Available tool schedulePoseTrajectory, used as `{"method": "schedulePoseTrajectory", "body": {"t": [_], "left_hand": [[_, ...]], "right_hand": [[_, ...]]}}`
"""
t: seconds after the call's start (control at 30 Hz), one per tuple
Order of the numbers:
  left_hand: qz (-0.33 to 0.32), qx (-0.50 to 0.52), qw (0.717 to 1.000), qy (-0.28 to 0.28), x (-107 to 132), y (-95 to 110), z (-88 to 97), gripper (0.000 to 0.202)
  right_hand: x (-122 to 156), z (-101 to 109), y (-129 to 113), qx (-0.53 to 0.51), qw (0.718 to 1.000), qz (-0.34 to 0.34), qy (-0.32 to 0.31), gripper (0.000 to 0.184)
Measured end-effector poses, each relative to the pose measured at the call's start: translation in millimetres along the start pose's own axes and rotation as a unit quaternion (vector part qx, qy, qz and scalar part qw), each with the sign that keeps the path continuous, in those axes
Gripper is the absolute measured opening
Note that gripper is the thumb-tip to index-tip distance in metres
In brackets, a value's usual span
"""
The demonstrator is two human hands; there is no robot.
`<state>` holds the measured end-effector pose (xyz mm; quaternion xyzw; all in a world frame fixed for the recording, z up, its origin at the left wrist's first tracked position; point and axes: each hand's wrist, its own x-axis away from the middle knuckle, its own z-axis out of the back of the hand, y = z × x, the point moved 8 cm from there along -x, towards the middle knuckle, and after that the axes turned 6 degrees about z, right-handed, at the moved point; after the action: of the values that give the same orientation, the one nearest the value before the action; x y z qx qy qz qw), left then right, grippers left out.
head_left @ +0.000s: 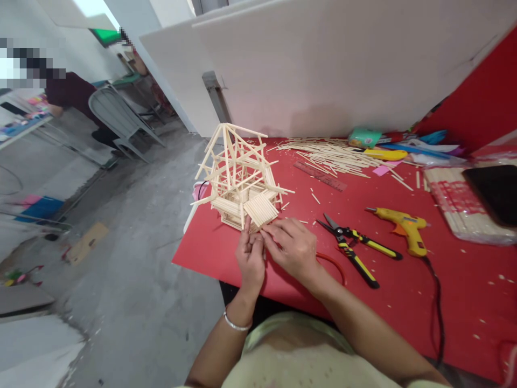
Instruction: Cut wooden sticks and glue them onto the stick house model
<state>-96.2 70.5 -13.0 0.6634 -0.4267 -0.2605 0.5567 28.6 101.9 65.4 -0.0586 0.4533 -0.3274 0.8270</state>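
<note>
A small house-like model (238, 175) built of thin wooden sticks stands at the left end of the red table. At its near side is a flat, tilted panel of wooden sticks (262, 209) laid side by side. My left hand (251, 258) grips this panel's lower edge, its index finger stretched up along the left side. Closed in a pinch, my right hand (297, 248) meets the panel's lower right corner. Whether the panel is fixed to the model cannot be made out; the fingers hide its lower edge.
Pliers-like cutters (351, 242) lie open right of my hands, near a yellow glue gun (404, 223) with its cord. Loose sticks (331, 153) and a ruler (321, 175) lie behind. A phone (495, 191) rests on bagged sticks (448, 194). A person (72, 97) sits far left.
</note>
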Motion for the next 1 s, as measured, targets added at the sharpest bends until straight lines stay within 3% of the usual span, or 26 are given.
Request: {"method": "schedulePoseTrajectory", "body": {"t": [1.0], "left_hand": [[0.013,0.004,1.0,0.001,1.0,1.7,-0.1,0.066]], "right_hand": [[6.3,0.8,2.1,-0.01,1.0,-0.014,0.009,0.025]]}}
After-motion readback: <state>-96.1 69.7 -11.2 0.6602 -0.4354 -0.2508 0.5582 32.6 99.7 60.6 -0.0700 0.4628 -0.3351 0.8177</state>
